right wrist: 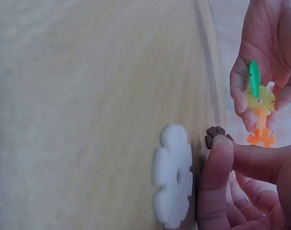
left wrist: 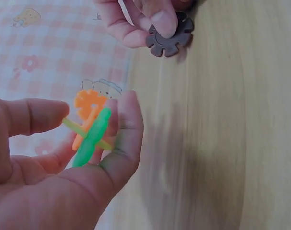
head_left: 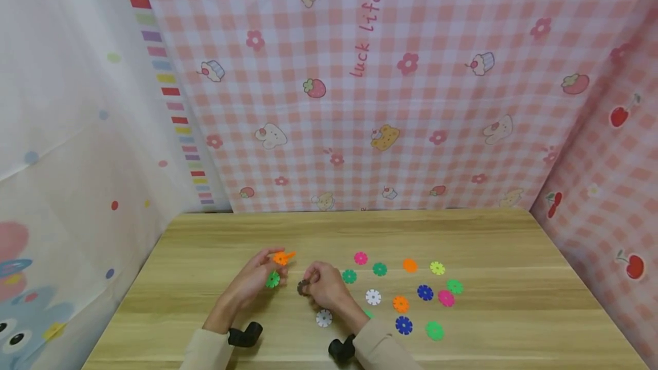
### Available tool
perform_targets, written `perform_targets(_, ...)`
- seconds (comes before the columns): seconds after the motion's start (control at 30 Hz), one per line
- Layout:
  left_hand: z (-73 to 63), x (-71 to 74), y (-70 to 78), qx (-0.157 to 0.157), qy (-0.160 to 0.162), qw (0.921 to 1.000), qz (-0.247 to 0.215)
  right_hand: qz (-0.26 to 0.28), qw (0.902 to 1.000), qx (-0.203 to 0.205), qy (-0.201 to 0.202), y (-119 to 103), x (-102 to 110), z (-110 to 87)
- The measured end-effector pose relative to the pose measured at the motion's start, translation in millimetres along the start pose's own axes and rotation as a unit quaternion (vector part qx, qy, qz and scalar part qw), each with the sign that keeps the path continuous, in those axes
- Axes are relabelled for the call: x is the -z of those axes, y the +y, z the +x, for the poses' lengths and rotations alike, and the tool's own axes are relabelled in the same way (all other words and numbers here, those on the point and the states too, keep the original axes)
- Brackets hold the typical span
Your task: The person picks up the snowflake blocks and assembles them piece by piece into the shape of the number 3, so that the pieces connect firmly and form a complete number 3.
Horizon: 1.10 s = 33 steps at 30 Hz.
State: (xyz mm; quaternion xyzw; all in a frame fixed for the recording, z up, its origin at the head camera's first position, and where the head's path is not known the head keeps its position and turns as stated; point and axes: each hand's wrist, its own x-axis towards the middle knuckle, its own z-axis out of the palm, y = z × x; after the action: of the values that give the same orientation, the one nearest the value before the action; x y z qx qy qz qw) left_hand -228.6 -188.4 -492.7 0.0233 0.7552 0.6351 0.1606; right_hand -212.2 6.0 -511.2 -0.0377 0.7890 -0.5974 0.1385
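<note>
My left hand (head_left: pixel 251 280) holds a small cluster of joined notched plastic discs between thumb and fingers. The cluster has a green disc (left wrist: pixel 93 138), a yellow disc (right wrist: pixel 264 100) and orange pieces (left wrist: pixel 87 103), one facing the camera and one edge-on; fingers hide parts of it. My right hand (head_left: pixel 328 288) pinches a dark brown notched disc (left wrist: pixel 171 42) between thumb and finger, apart from the cluster. Close to the right hand, a white disc (right wrist: pixel 173 177) lies on the wooden table.
Several loose discs are spread over the table (head_left: pixel 493 324) right of the hands, among them a pink disc (head_left: pixel 361 258), a blue disc (head_left: pixel 404 325), an orange disc (head_left: pixel 401 304) and a light-green disc (head_left: pixel 434 330). A checked cloth (head_left: pixel 411 101) hangs behind the table.
</note>
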Motion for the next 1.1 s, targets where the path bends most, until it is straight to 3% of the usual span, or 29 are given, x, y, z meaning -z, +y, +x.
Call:
perform_targets(0.23, 0.8, -5.3, 6.5, -0.008, 0.014, 0.9998, 0.008, 0.049, 0.9986, 0.009, -0.013, -3.3, 11.5, -0.6)
perform_targets(0.43, 2.0, -9.9, 11.8, 0.001, 0.011, 0.9996, -0.027, 0.086, 0.995, 0.045, -0.024, -8.5, 30.3, -2.4)
perform_targets(0.57, 2.6, -16.4, 15.1, -0.001, 0.008, 0.9992, -0.039, 0.106, 0.993, 0.047, -0.023, -10.9, 41.9, -4.1)
perform_targets(0.7, 1.3, -23.4, 16.6, -0.014, -0.009, 0.9995, -0.027, 0.123, 0.9913, 0.046, -0.008, -13.5, 50.2, -5.9)
perform_targets(0.87, -0.7, -30.3, 17.2, -0.026, -0.048, 0.9973, -0.048, 0.142, 0.9885, 0.045, 0.026, -15.9, 56.6, -7.2)
perform_targets(1.1, -2.6, -35.8, 21.2, -0.033, -0.061, 0.9968, -0.041, 0.149, 0.9867, 0.054, 0.037, -14.3, 63.6, -10.7)
